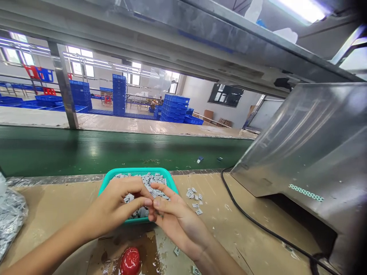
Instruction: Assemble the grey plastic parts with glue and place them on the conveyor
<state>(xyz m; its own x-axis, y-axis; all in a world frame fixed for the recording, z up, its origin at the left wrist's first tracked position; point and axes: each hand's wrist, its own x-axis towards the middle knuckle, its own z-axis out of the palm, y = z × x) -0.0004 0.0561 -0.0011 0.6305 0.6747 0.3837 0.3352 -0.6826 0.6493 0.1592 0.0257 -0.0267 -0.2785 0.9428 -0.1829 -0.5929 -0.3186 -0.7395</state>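
Observation:
My left hand (122,202) and my right hand (179,214) meet at the fingertips over a teal plastic basket (106,179). Both thumbs and forefingers are pinched together, and whatever lies between them is hidden or too small to make out. Inside the basket are many small grey plastic pieces (157,178), partly covered by my hands. Several loose grey pieces (197,206) rest on the brown board to the basket's right. Below the hands, a shiny red lump (130,261) sits on a wet patch.
Behind the basket runs a green conveyor belt (137,149) with small scraps on it. A black cable (243,215) curves beside a sheet-metal housing (304,152) at right. On the left lies a clear plastic bag (11,217) of grey pieces. A metal shelf (172,42) hangs overhead.

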